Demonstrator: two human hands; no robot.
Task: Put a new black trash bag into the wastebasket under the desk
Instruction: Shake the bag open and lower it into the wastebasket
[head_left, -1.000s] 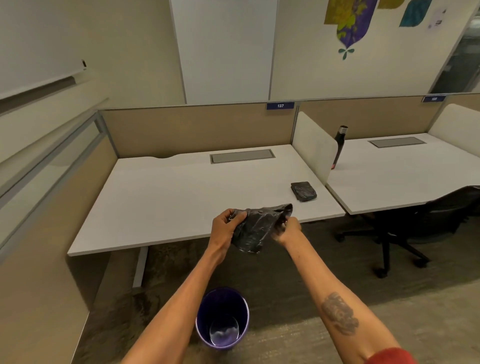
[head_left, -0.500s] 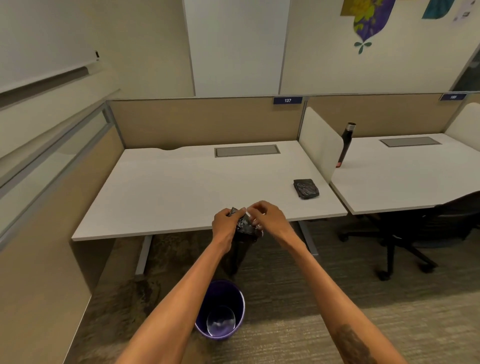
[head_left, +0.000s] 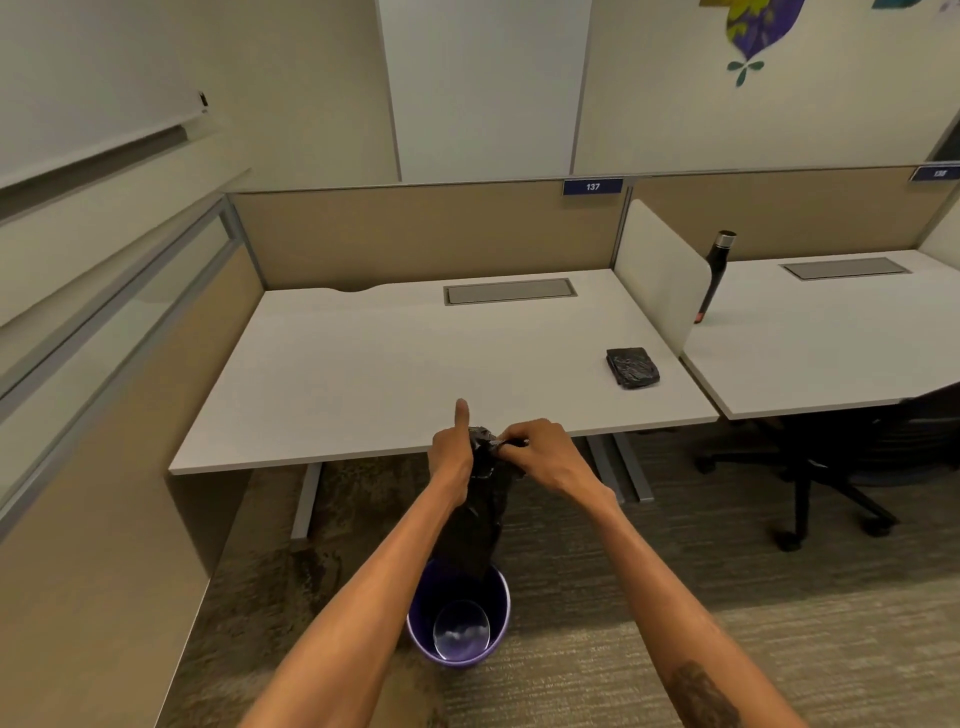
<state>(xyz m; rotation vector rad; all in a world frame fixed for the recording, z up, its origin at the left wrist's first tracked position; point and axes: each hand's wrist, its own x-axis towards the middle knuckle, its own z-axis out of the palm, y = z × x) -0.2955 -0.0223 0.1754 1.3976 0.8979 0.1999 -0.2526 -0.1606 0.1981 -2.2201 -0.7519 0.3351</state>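
A black trash bag hangs in the air in front of the desk's front edge, its lower end reaching down to the rim of the purple wastebasket. The wastebasket stands on the carpet in front of the desk, with nothing inside it. My left hand grips the bag's top edge, thumb pointing up. My right hand pinches the same top edge from the right. A second black bag, folded, lies on the white desk near its right end.
A white divider separates this desk from the neighbouring one, where a dark bottle stands. A black office chair sits at the right. Tan partition panels close off the left side and the back.
The bunched bag has dropped open and now hangs long, down to the wastebasket. Both hands have come together at its top edge, and my left thumb has lifted.
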